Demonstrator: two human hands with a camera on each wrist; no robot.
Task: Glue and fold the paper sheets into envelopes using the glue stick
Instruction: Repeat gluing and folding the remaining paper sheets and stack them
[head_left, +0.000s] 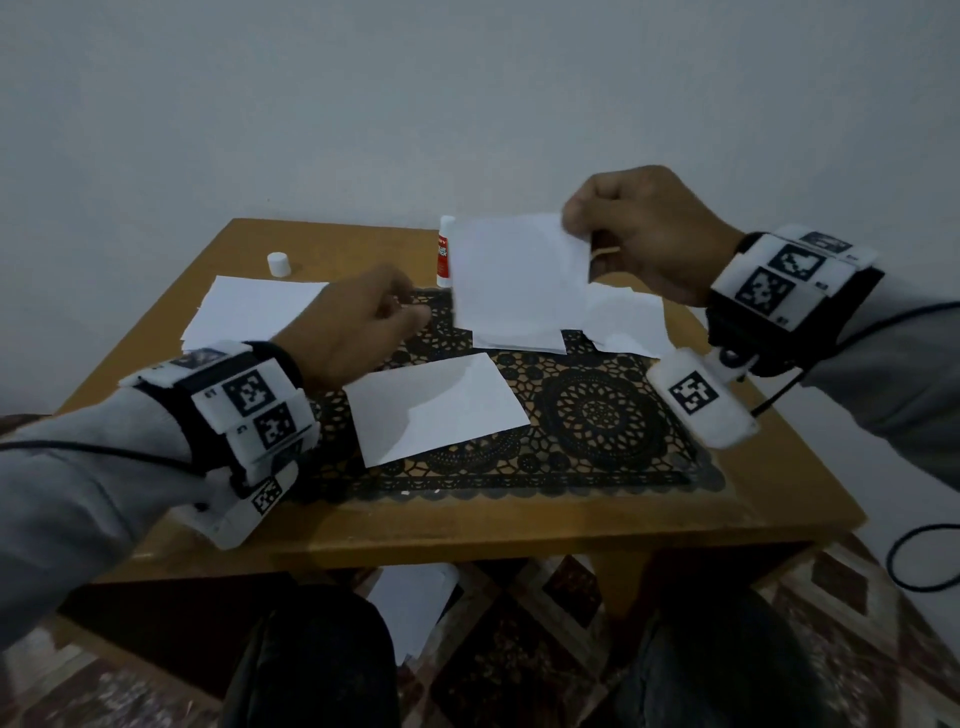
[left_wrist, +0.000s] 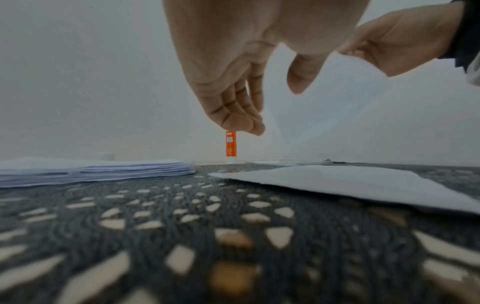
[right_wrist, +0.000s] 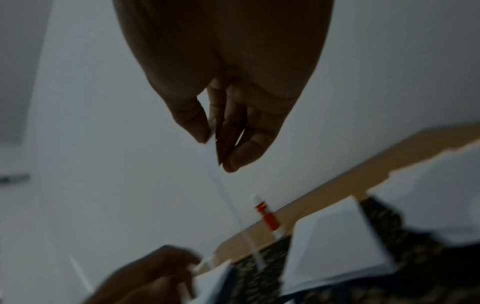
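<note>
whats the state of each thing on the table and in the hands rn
glue stick: upright at the table's far edge, uncapped
cap: off, standing alone left of the glue stick
lifted sheet: in the air, pinched at its top corner
right hand: grip on the lifted sheet
left hand: holds nothing, fingers loosely curled
paper stack: flat, far left
folded sheet: flat on the lace mat

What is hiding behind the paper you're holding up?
The glue stick stands upright behind the held sheet, which the right hand pinches. The sheet covers the stick's right edge and part of the table.
</note>
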